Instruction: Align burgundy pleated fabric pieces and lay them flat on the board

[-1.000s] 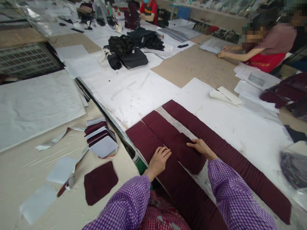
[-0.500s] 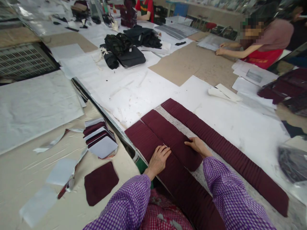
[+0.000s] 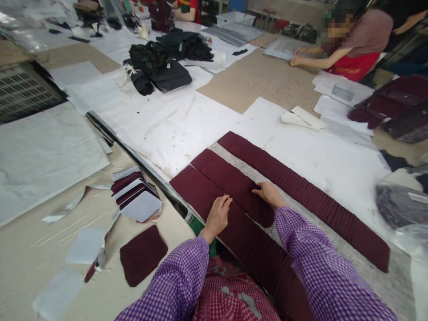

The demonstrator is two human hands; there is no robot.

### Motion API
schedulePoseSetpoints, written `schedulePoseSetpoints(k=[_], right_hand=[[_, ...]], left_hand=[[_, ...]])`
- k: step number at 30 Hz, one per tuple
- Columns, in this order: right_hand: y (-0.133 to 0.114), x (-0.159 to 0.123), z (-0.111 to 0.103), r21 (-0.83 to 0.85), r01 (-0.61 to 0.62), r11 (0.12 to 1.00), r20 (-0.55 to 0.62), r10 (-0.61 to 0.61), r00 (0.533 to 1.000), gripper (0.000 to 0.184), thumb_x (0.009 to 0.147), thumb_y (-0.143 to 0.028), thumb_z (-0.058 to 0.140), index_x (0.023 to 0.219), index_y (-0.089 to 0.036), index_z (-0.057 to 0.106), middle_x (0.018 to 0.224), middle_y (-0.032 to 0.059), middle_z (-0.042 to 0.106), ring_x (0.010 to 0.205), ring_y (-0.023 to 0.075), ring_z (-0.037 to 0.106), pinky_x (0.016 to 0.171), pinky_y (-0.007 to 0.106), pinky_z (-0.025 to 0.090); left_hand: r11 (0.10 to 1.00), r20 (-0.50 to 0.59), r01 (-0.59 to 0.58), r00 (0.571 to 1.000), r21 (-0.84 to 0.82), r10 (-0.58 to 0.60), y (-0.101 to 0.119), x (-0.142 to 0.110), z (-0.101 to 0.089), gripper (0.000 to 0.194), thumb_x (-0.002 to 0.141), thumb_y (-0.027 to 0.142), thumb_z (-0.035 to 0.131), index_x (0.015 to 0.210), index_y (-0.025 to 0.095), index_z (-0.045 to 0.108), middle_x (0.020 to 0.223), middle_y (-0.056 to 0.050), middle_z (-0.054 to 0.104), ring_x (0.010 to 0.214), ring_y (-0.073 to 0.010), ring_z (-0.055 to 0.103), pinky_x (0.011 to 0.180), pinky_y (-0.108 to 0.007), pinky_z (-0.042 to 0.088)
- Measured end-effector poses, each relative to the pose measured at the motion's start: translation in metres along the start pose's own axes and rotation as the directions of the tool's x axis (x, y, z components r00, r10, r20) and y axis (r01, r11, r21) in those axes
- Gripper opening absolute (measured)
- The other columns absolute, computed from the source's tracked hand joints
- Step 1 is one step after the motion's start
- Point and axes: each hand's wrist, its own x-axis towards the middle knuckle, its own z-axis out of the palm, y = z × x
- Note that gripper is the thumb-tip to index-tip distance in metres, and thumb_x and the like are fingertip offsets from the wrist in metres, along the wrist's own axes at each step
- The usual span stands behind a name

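Head view: clock positions are read from the middle of the frame.
Middle row: maroon cloth (image 3: 230,176) lies flat at the centre, running down toward five o'clock, under both hands.
Left hand: at six o'clock, the hand (image 3: 216,217) is half curled, fingertips together on the seam beside the near row (image 3: 264,252); whether it pinches anything cannot be told. It probably steadies the two edges.
Right hand: at four o'clock, the other hand (image 3: 267,195) is partly closed, thumb and forefinger at the middle row's far edge; the remaining fingers are hidden, so its grip cannot be told. This placing seems suited to squaring that edge.
Far row: overlapping maroon pieces (image 3: 301,200) stretch toward four o'clock, apart from the middle row, with grey board (image 3: 230,158) between; the overlap perhaps leaves a narrow edge of each exposed.
Loose patch: one maroon piece (image 3: 143,255) lies alone at seven o'clock.
Fanned stack: maroon and pale pieces (image 3: 137,196) sit at eight o'clock, likely within easy reach.
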Motion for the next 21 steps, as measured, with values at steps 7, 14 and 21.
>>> schedulePoseSetpoints(k=[7, 14, 21], right_hand=[[-0.005, -0.007, -0.005, -0.014, -0.020, 1.000, -0.019, 0.019, 1.000, 0.024, 0.090, -0.034, 0.057, 0.105, -0.017, 0.062, 0.110, 0.0070, 0.064, 0.097, 0.0202, 0.062, 0.085, 0.041, 0.051], [-0.003, -0.008, -0.004, -0.024, -0.030, 0.999, -0.022, 0.029, 0.999, 0.024, 0.091, -0.036, 0.057, 0.103, -0.017, 0.063, 0.107, 0.0064, 0.065, 0.095, 0.0196, 0.062, 0.085, 0.040, 0.051], [-0.003, -0.011, -0.001, -0.005, -0.047, 0.999, -0.044, 0.047, 0.998, 0.023, 0.091, -0.036, 0.056, 0.104, -0.017, 0.063, 0.108, 0.0063, 0.065, 0.095, 0.0194, 0.062, 0.084, 0.040, 0.051]], left_hand=[[0.997, 0.042, -0.070, 0.997, 0.017, 0.069, 0.015, 0.008, -0.001, 0.054, 0.084, 0.003, 0.033, 0.136, 0.017, 0.039, 0.137, -0.010, 0.051, 0.135, -0.0216, 0.034, 0.111, -0.045, 0.033], [0.986, 0.132, -0.144, 0.982, 0.078, 0.133, 0.028, 0.014, 0.015, 0.061, 0.081, 0.003, 0.042, 0.138, 0.022, 0.038, 0.141, -0.008, 0.049, 0.136, -0.0227, 0.035, 0.111, -0.049, 0.030], [0.981, 0.125, -0.143, 0.984, 0.128, 0.127, 0.027, 0.015, 0.018, 0.047, 0.086, 0.011, 0.043, 0.132, 0.021, 0.046, 0.140, -0.007, 0.050, 0.134, -0.0243, 0.037, 0.110, -0.049, 0.031]])
